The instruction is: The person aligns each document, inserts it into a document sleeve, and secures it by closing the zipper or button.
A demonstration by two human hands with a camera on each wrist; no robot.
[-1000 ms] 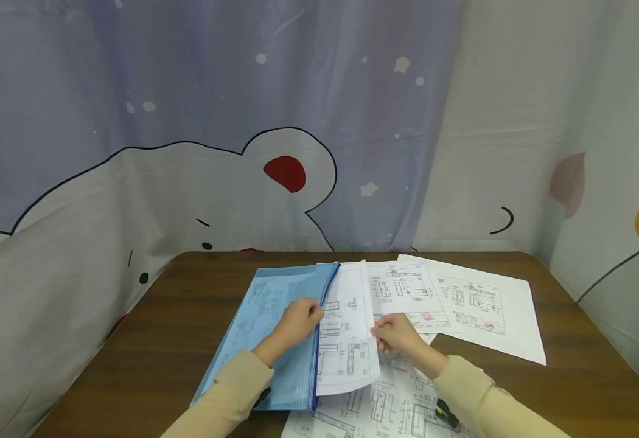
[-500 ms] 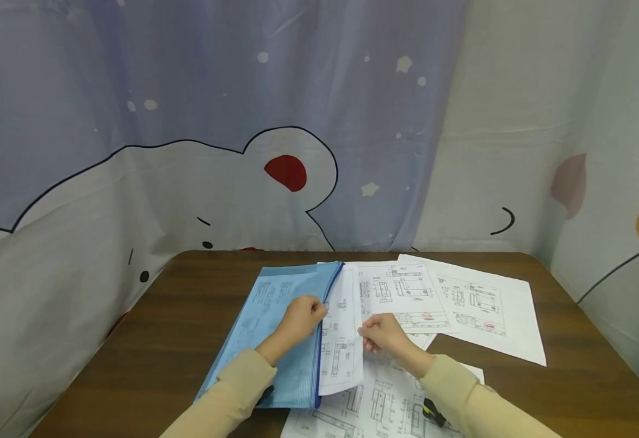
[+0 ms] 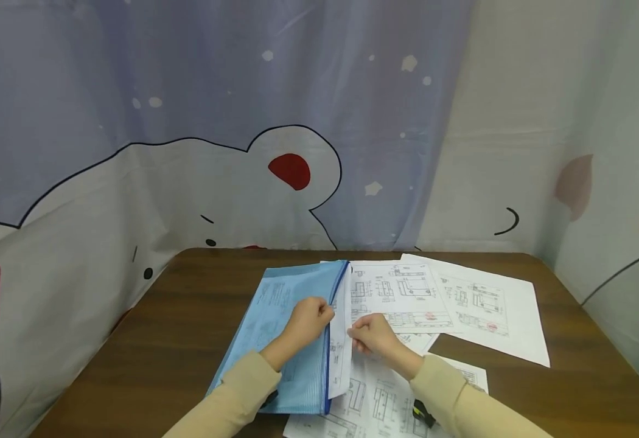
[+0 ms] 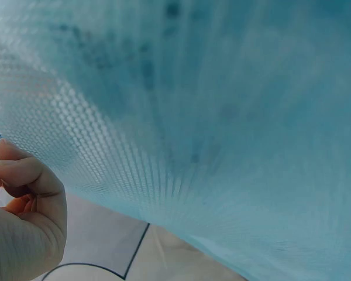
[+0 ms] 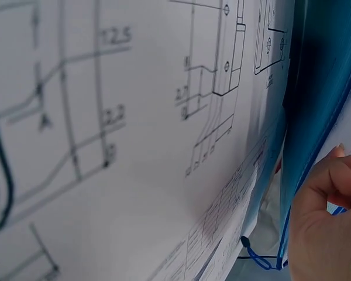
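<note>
Left hand (image 3: 310, 319): fingers curled, pinching the zip edge of the blue mesh pouch (image 3: 281, 328), lower centre of frame. Right hand (image 3: 371, 333): fingers bent, gripping the edge of a drawing sheet (image 3: 341, 340) partly inside the pouch mouth. Loose drawing sheets (image 3: 484, 304) lie centre-right. All rest on the brown table (image 3: 177, 328); a cartoon curtain (image 3: 188, 152) hangs behind.

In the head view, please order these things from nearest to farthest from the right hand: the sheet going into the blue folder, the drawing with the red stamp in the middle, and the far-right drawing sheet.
1. Sheet entering the blue folder: pinched by the right hand.
2. Middle stamped drawing: just beyond the hand.
3. Far-right drawing sheet: farthest, near the table's right side.
</note>
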